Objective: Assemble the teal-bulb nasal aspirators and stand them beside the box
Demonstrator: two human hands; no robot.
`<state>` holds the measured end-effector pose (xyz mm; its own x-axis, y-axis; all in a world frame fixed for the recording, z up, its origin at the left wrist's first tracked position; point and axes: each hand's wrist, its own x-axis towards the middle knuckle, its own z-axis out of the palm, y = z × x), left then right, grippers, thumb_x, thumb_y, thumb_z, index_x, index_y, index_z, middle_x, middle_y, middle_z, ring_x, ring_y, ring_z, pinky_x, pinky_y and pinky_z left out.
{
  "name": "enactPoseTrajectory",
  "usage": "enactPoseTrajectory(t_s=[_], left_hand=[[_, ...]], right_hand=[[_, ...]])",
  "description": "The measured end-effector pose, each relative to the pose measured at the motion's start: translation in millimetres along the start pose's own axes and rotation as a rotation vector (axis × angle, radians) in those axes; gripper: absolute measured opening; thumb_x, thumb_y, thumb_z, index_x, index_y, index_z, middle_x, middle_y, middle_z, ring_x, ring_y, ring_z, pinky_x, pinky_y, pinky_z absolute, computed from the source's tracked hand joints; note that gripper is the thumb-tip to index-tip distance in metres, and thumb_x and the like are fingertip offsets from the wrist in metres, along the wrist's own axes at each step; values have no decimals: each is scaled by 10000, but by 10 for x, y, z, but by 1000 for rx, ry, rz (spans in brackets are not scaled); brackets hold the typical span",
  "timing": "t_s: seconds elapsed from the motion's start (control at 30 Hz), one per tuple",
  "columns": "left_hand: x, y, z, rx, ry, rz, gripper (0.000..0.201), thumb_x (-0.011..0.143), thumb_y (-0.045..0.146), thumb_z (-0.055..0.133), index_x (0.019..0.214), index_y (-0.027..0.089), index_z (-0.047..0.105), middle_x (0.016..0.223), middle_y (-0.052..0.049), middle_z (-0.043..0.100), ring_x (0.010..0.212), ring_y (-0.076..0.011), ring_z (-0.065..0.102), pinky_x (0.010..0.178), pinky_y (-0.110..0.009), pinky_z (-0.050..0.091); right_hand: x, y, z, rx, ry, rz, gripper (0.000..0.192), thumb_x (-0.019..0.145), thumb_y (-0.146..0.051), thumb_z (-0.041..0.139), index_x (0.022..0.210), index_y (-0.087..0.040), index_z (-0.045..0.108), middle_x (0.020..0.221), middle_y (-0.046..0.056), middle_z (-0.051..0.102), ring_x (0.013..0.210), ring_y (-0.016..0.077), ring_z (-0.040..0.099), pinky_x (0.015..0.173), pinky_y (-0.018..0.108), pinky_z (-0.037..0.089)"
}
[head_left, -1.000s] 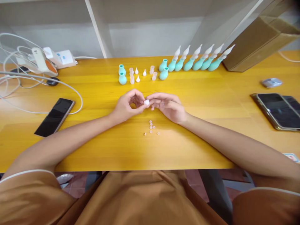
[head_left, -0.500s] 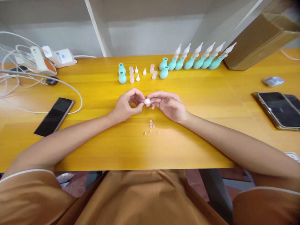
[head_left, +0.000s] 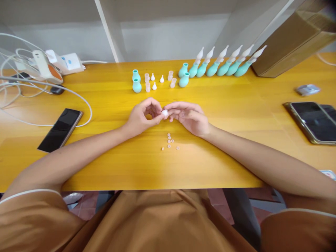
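Observation:
Between my two hands is a small white nozzle tip (head_left: 164, 113), seen nearly end-on and partly covered by fingers. My left hand (head_left: 145, 117) pinches it between thumb and forefinger. My right hand (head_left: 187, 118) reaches in from the other side, its fingers stretched and loosely apart, with the fingertips against the piece. Below them, several small pale rings (head_left: 169, 141) lie scattered on the table. Beyond the hands stand white cone-shaped nozzle tips (head_left: 154, 86), clear plastic cups (head_left: 173, 83) and open teal bulbs (head_left: 137, 85).
A row of teal bulbs with white nozzles fitted (head_left: 212, 68) stands at the back, beside a cardboard box (head_left: 286, 45). On the left are a phone (head_left: 61, 129) and white cables with chargers (head_left: 69, 63). More phones (head_left: 312, 120) and a small clear packet (head_left: 307, 90) lie right.
My left thumb has shifted slightly further over the white nozzle tip. Both hands otherwise stay in place, and the view has tilted very slightly.

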<state>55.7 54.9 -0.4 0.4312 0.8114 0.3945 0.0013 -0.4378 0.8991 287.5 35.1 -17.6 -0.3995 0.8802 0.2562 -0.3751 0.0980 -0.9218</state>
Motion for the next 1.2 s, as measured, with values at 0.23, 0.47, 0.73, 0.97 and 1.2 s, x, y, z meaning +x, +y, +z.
enactPoseTrajectory(t_s=[0.23,0.47,0.73,0.97,1.2], left_hand=[[0,-38,-18,27,-6,34,307,852,319,930,930,199,658,905,-18,724,779,-120,675,704,-247,559],[-6,-50,-38,19,-24,44,302,837,297,938,948,202,673,917,-16,725,801,-126,679,734,-257,572],[-18,4,1,28,10,23,321,874,370,936,918,204,664,889,-16,712,767,-122,665,689,-253,566],[-6,-22,-28,66,-8,62,273,855,282,915,920,200,663,912,-19,723,783,-120,674,696,-242,558],[1,-62,-31,75,-17,109,219,888,253,870,924,193,663,909,-19,732,771,-107,677,679,-217,550]], right_hand=[[14,-22,7,-8,4,28,364,837,-367,794,1150,-193,860,1109,99,864,1016,270,794,865,370,624],[13,-16,-4,-12,-3,19,353,853,-363,780,1156,-198,858,1118,101,867,1033,277,797,872,381,634],[6,12,-16,-8,-19,9,373,850,-375,782,1167,-195,861,1137,103,864,1060,280,798,881,375,635],[10,-4,-24,15,-34,18,382,855,-345,768,1183,-169,854,1132,114,864,1038,268,803,887,369,633],[23,-14,-61,62,-46,71,392,831,-319,737,1166,-157,862,1111,111,871,1019,263,814,877,348,642]])
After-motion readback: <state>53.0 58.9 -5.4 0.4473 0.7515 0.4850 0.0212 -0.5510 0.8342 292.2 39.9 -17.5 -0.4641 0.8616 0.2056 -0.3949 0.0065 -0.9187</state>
